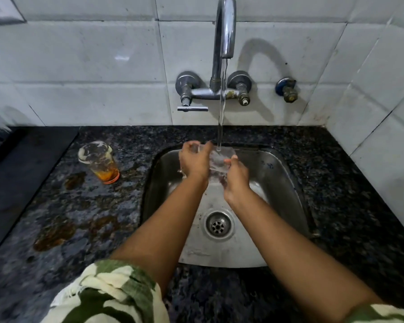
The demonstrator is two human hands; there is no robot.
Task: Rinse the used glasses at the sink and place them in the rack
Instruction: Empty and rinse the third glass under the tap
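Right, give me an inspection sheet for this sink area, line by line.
Surface: dark granite counter, wet, with brownish puddles on the left.
Job's things: clear glass held under the running tap over the steel sink; used glass with orange residue upright on the counter; no rack in view.
Clutter: nothing seen.
Grips: left hand and right hand both hold the clear glass.
Cables: nothing seen.
Surroundings: white tiled wall, blue valve.
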